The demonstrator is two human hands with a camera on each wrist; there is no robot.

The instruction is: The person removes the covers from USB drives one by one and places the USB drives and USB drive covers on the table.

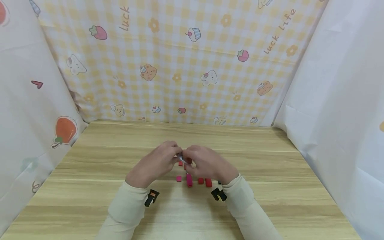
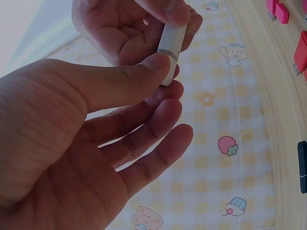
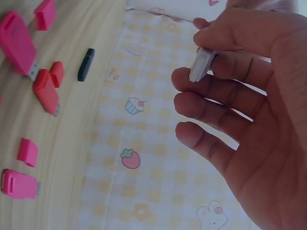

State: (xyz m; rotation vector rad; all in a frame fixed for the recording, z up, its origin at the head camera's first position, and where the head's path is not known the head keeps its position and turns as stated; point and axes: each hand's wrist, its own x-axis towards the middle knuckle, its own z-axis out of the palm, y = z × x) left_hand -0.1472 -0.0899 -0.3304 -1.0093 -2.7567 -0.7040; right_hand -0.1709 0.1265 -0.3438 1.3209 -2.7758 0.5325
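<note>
Both hands meet over the table around a white USB flash drive (image 2: 171, 40), held up off the surface. A seam crosses it in the left wrist view, with a short white end piece beyond. My left hand (image 1: 156, 164) pinches that end piece between thumb and index finger, its other fingers loosely extended. My right hand (image 1: 208, 162) pinches the longer part with thumb and fingers. In the right wrist view part of the white flash drive (image 3: 201, 64) shows between the fingertips; the rest is hidden.
Below the hands lie uncapped pink (image 3: 18, 43) and red flash drives (image 3: 46, 91), metal plugs showing. Loose caps lie near them, such as a red cap (image 3: 56, 74) and a pink cap (image 3: 28, 152). A dark stick (image 3: 86, 64) lies apart. Cloth walls (image 1: 180, 66) enclose the table (image 1: 105, 143).
</note>
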